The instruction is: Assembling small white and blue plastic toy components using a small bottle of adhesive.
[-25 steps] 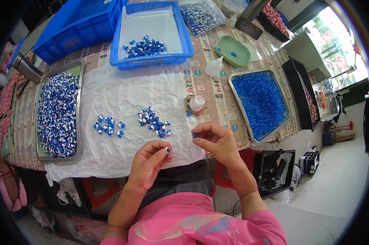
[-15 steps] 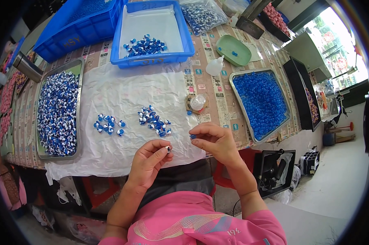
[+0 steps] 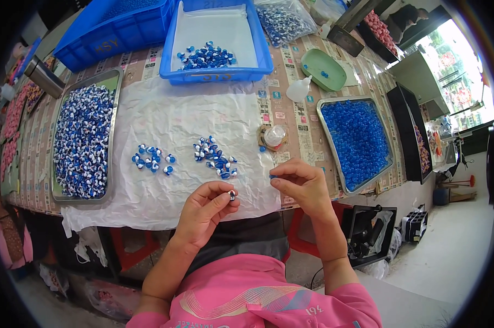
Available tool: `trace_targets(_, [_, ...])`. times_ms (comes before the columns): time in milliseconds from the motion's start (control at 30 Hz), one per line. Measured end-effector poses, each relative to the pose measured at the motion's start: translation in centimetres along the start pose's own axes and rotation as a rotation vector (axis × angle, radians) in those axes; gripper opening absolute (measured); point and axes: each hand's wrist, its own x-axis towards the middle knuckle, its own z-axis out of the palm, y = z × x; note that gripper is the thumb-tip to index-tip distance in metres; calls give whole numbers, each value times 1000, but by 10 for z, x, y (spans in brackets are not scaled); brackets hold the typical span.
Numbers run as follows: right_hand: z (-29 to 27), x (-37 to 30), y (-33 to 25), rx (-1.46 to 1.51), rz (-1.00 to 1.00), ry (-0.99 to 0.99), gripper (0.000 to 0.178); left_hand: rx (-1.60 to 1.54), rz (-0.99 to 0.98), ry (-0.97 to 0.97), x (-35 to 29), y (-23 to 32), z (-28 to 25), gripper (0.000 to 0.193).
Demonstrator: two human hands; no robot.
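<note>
Both hands work at the near edge of the bench. Left hand pinches a small blue-and-white bead between thumb and forefinger; right hand pinches what appears to be a tiny blue piece, too small to identify. The two parts sit near each other, not touching. Good practice: align them squarely over the white sheet, just short of the loose bead cluster ahead of the fingers, so any drop stays contained.

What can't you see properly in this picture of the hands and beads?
Head view only:
- The piece in the right hand: fingers cover most of it.
- The bead in the left hand: too small for detail.
- The blue crate: cut off by the top edge.
- The far shelves: blurred at the rim.
</note>
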Motion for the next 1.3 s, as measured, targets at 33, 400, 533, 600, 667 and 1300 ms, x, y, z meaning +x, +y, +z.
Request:
trace_targets(33, [-1, 1, -1, -36, -24, 0, 21, -4, 7, -9, 0, 0, -2, 17])
trace_targets(400, [-11, 18, -12, -47, -112, 83, 20, -12, 22, -65, -1, -1, -7, 23])
trace_targets(533, [-15, 30, -20, -229, -222, 192, 18, -8, 43, -84, -2, -2, -8, 25])
trace_targets(600, [-16, 38, -24, -327, -283, 227, 18, -12, 50, -91, -2, -2, -9, 26])
trace_targets(667, [-14, 46, -30, -512, -357, 240, 18, 5, 52, -100, -2, -1, -10, 27])
trace_targets(1300, [-4, 68, -41, -847, -495, 145, 20, -6, 52, -71, -8, 5, -14, 25])
